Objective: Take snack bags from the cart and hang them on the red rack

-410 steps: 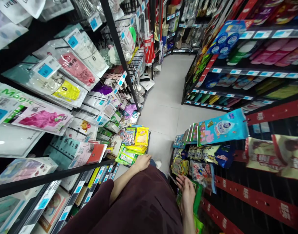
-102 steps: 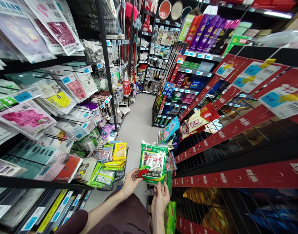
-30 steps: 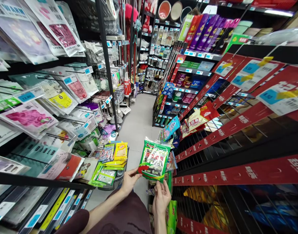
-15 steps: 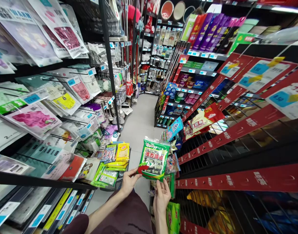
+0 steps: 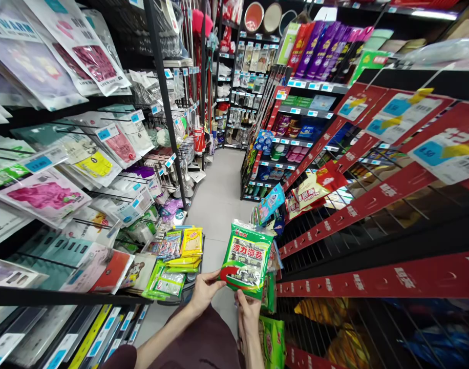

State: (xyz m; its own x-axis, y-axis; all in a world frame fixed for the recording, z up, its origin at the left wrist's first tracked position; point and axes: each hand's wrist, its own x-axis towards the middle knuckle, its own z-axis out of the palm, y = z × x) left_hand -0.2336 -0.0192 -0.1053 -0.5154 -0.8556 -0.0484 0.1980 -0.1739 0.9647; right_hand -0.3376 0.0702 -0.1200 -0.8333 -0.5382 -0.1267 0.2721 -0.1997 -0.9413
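Note:
A green seaweed snack packet (image 5: 247, 259) with a clear window is held up in front of me, its printed face towards me. The thumb and fingers of my left hand (image 5: 204, 293) pinch its lower left corner. At its bottom edge, my right hand (image 5: 250, 313) grips with thumb and bent fingers; some of those fingertips are hidden. Below and right of the packet, more green packets (image 5: 273, 341) hang on the rack. To the left, a dark basket (image 5: 189, 293) holds several snack packets, including a yellow one (image 5: 192, 242) and a light-green one (image 5: 169, 283).
Packaged gloves (image 5: 46, 195) hang on hooks along the left shelf. On the right stands a wire rack with red strips (image 5: 372, 279) and snack bags (image 5: 309, 192). The grey aisle floor (image 5: 222, 179) runs ahead between shelves.
Since the oldest frame, the seaweed packet has come into both hands. Over the last half second it shifted slightly right and down, and my right fingers moved left along its bottom edge.

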